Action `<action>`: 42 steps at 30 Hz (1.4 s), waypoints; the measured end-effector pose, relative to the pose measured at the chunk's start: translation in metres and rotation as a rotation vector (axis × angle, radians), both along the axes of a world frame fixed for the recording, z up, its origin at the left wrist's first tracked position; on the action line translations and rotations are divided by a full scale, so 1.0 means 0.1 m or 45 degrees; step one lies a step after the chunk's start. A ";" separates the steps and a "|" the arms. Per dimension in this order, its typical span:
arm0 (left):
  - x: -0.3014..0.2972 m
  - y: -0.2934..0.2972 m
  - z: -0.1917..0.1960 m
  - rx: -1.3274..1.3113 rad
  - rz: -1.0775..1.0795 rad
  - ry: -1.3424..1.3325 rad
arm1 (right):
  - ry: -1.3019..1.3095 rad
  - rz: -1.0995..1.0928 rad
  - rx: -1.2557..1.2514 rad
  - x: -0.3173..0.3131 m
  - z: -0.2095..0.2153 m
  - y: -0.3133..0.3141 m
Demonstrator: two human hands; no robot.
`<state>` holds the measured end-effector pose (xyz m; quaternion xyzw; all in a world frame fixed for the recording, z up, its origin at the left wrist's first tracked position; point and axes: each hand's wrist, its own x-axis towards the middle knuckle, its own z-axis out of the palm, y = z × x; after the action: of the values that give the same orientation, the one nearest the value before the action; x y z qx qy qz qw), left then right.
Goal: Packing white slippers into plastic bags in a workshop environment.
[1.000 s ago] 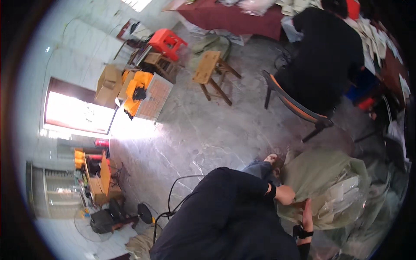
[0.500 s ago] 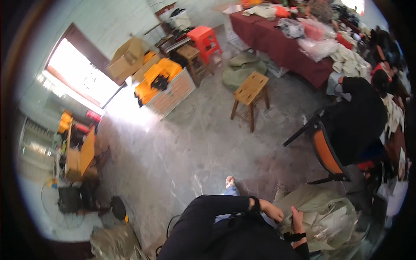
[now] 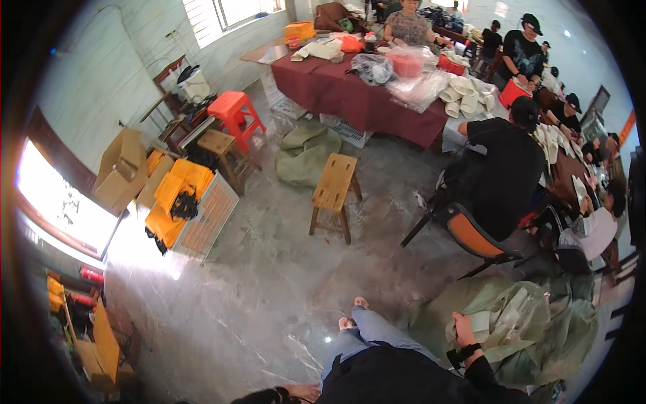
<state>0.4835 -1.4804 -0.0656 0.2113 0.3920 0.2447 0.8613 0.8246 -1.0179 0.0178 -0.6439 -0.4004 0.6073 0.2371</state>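
I sit low on the floor, one jeans-clad leg stretched out to a sandalled foot [image 3: 353,316]. My right hand [image 3: 464,330], with a dark strap on its wrist and a black sleeve behind it, reaches into a large green sack [image 3: 572,337] at my right. Its fingers are closed on a pale, clear plastic bag [image 3: 511,316] at the sack's mouth. My left hand does not show. A skin-coloured shape [image 3: 299,390] lies at the lower edge, and I cannot tell what it is.
A wooden stool [image 3: 334,185] stands on the marble floor ahead. A person in black sits on an orange chair [image 3: 471,232] at the right. A long table with a maroon cloth [image 3: 363,91] stands beyond. Cardboard boxes and yellow items [image 3: 178,195] lie at left.
The view has swung up and to the right, bringing the table and seated people into sight. My right hand stays at the green sack; the second hand beside it is gone from view.
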 end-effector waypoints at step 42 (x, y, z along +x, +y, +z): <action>-2.95 6.34 0.87 0.839 -0.970 0.304 | -1.162 1.022 0.000 -2.65 0.50 2.67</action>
<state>0.1883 -0.8463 0.0211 0.6254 0.2850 -0.0015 0.7264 0.5601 -0.7513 0.0678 -0.6380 -0.6732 0.3118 -0.2059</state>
